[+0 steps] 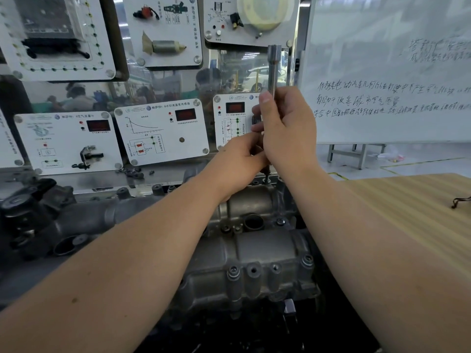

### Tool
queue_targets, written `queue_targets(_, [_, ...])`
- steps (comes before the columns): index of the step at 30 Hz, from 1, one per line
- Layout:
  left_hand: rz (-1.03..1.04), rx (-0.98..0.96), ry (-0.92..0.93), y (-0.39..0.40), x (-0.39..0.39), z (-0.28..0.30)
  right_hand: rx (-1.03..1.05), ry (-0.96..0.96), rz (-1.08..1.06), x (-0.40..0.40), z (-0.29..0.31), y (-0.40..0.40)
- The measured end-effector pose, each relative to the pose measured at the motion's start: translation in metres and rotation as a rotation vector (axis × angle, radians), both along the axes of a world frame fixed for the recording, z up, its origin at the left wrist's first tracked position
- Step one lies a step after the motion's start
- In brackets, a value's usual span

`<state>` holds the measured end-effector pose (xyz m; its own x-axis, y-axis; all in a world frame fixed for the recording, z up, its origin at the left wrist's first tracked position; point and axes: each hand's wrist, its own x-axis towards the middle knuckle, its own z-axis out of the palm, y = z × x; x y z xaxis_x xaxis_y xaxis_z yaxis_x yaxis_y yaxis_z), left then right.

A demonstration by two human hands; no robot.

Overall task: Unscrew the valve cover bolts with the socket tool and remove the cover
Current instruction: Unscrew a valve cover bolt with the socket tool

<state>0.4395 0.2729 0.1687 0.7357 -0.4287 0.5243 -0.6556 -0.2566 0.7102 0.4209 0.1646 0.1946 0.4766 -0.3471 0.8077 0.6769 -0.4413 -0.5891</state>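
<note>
A grey cast-metal valve cover (257, 253) lies in the middle, running from near me to the far end. Bolts (233, 271) sit along its near edge and another (280, 221) by a round hole. A long silver socket tool (274, 70) stands upright over the cover's far end. My right hand (285, 128) grips its shaft, with the top end sticking up above my thumb. My left hand (239, 164) pinches the tool's lower part just above the cover. The tool's tip is mostly hidden by my fingers.
Training panels with sensors and red displays (163, 131) stand upright right behind the engine. A whiteboard (392, 72) with writing is at the right. A wooden tabletop (418, 225) lies to the right of the cover. Dark engine parts (30, 215) crowd the left.
</note>
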Motion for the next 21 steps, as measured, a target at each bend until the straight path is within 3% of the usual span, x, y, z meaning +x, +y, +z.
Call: queue_targets(21, [-0.031, -0.009, 0.021, 0.0014, -0.0051, 0.002, 0.011, 0.027, 0.027, 0.0004, 0.0015, 0.0012])
